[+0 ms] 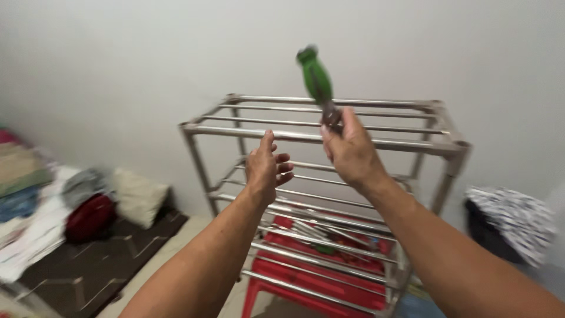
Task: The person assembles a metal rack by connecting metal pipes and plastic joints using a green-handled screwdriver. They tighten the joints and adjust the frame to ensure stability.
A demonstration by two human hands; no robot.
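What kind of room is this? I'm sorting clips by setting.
Probably a room in a home: folded clothes piled at the left, a metal rack against a plain wall, a red plastic stool behind it.

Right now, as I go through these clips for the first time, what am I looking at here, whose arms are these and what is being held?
There is one picture, taken by a camera worn on a person's head and looking down their bare arms. The right hand grips a green-handled screwdriver by its shaft end, handle up. The left hand is open and holds nothing, close to the top rail of a metal rack of bars. Behind the rack's lower bars is a red plastic stool. Folded cloth and a cushion lie on a mat at left.
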